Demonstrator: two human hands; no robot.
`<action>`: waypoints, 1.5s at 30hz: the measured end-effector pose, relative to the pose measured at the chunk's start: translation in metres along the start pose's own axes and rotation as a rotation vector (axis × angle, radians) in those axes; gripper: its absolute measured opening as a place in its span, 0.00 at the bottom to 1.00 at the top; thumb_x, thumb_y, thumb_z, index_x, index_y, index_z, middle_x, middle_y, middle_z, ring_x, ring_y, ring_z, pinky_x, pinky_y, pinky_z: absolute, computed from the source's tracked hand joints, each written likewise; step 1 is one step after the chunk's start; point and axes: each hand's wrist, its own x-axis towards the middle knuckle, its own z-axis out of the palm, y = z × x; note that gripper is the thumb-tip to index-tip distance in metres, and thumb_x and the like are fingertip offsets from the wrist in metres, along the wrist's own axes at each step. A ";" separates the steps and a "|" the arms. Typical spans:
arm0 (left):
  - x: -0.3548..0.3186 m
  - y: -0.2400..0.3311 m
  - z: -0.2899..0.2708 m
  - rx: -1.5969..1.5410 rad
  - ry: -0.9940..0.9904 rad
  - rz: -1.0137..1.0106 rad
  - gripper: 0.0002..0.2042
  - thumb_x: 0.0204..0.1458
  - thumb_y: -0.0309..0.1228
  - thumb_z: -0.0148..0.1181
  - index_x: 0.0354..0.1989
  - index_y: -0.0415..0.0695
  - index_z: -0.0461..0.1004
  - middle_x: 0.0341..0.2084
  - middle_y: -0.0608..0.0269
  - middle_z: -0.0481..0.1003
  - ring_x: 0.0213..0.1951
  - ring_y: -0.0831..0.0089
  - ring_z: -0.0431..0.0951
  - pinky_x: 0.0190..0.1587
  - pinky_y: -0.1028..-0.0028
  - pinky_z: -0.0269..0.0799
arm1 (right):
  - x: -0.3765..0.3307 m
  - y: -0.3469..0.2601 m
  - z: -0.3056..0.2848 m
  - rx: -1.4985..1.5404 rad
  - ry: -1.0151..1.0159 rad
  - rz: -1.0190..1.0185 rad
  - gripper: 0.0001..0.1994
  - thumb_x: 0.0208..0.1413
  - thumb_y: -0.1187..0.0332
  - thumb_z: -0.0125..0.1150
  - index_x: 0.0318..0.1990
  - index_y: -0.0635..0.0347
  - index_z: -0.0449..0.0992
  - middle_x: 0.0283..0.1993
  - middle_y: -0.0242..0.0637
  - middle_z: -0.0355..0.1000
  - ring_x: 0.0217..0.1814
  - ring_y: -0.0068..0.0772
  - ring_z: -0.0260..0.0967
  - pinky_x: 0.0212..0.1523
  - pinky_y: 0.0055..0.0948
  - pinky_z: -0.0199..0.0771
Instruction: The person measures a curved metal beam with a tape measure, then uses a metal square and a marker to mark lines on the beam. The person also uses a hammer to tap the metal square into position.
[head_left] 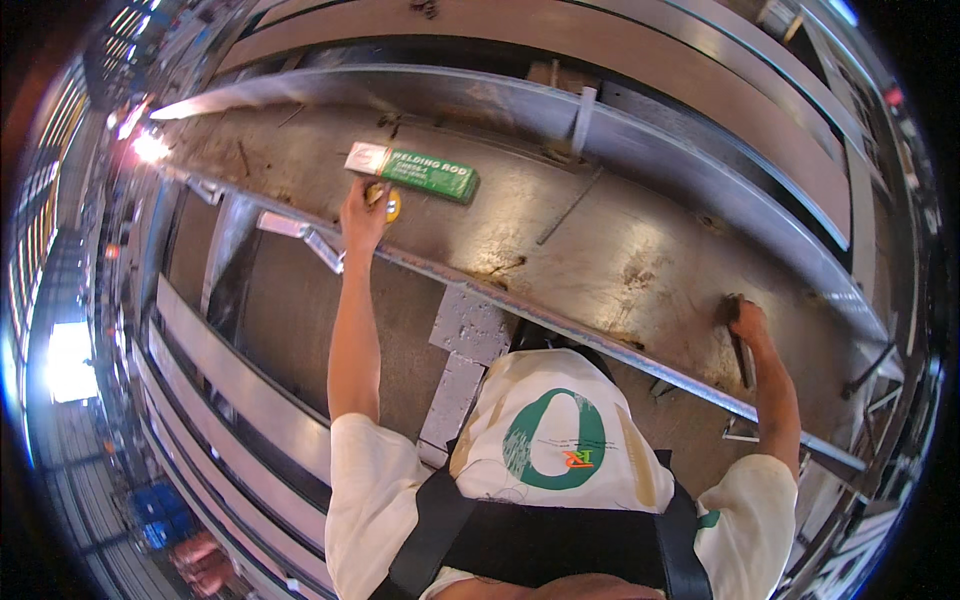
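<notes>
My left hand (362, 218) is closed on a small yellow and black tape measure (392, 206), which shows beside the fingers. Just above it, a green and white welding rod box (412, 172) lies on the steel beam (450, 230). Over at the right, my right hand (748, 322) is closed around a dark hammer (742, 358), its head at the knuckles and its handle pointing down toward the beam's near edge. A thin dark rod (570, 205) lies across the beam between my hands.
The beam's upright far flange (680, 150) runs lengthwise, with a small upright plate (583, 120) against it. Bright welding sparks (150, 147) glow at the far left end. Long steel members (240, 390) lie at lower left. Pitted grey blocks (468, 325) stand below the near edge.
</notes>
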 end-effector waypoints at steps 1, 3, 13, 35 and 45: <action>0.003 -0.001 -0.004 0.034 -0.005 -0.017 0.13 0.56 0.35 0.65 0.43 0.40 0.75 0.35 0.48 0.80 0.40 0.50 0.82 0.42 0.61 0.74 | 0.008 0.001 -0.008 0.012 0.073 0.074 0.34 0.46 0.67 0.67 0.62 0.67 0.63 0.51 0.57 0.73 0.51 0.61 0.73 0.50 0.51 0.76; 0.002 0.001 -0.005 0.093 -0.037 -0.044 0.13 0.56 0.36 0.65 0.43 0.41 0.75 0.35 0.48 0.81 0.40 0.50 0.82 0.42 0.60 0.74 | 0.019 -0.007 -0.024 0.012 0.185 0.143 0.32 0.48 0.66 0.66 0.61 0.66 0.65 0.54 0.56 0.71 0.53 0.60 0.72 0.51 0.51 0.76; -0.005 -0.010 -0.005 0.119 -0.012 -0.085 0.17 0.54 0.39 0.64 0.46 0.41 0.74 0.36 0.46 0.81 0.44 0.46 0.80 0.44 0.57 0.74 | 0.133 -0.318 -0.127 0.161 0.508 -0.710 0.20 0.54 0.75 0.59 0.56 0.55 0.72 0.62 0.42 0.64 0.63 0.50 0.63 0.62 0.49 0.67; 0.000 -0.003 -0.003 0.026 -0.036 -0.143 0.17 0.54 0.39 0.65 0.46 0.42 0.72 0.37 0.44 0.79 0.43 0.44 0.79 0.44 0.54 0.72 | 0.140 -0.203 -0.133 0.459 0.331 -0.311 0.25 0.53 0.56 0.66 0.54 0.64 0.75 0.47 0.52 0.77 0.52 0.51 0.75 0.50 0.43 0.74; -0.006 -0.006 -0.025 0.113 0.012 -0.174 0.16 0.55 0.38 0.63 0.45 0.40 0.71 0.37 0.43 0.79 0.44 0.43 0.78 0.45 0.53 0.71 | 0.271 -0.441 -0.157 1.164 0.507 0.072 0.32 0.54 0.49 0.67 0.59 0.62 0.71 0.49 0.45 0.77 0.49 0.37 0.74 0.48 0.39 0.73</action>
